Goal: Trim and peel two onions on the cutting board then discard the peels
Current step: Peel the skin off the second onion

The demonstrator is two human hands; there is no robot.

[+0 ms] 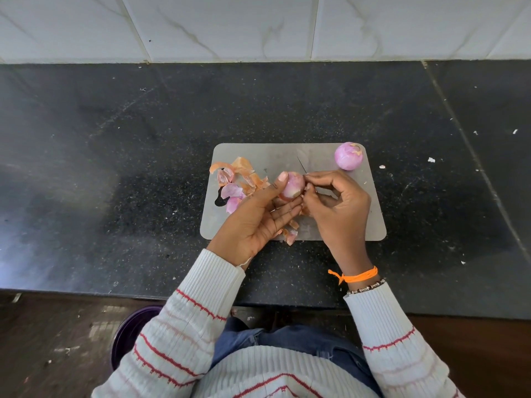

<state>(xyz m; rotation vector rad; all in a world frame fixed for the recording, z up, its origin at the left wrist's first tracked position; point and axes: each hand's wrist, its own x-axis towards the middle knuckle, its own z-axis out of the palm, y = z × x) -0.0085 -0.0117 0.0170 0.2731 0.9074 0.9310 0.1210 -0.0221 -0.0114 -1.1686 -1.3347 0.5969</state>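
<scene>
Nearest, below the counter point(86, 196) edge, a purple bin point(126, 334) shows on the floor beside the person's striped sleeves. Over the near half of the grey board point(370, 222), which lies flat on the dark counter, the left hand point(258, 219) cradles an onion point(291, 186): its thumb lies along the onion's left side and its fingers point(287, 211) curl underneath. The right hand point(339, 208), with an orange thread point(356, 277) at the wrist, meets the onion from the right, its fingertips pinching at the onion's skin; a thin knife blade point(301, 165) sticks out from behind this hand, though how it is held cannot be told. A few peel scraps point(290, 234) lie on the board's near edge under the hands. Left of the held onion sits a pile of peels point(238, 179), orange and pink. At the board's far right corner rests the second onion point(348, 156), mostly bare, with a small bit of skin on top. Beyond, the counter ends at a white tiled wall point(258, 27).
</scene>
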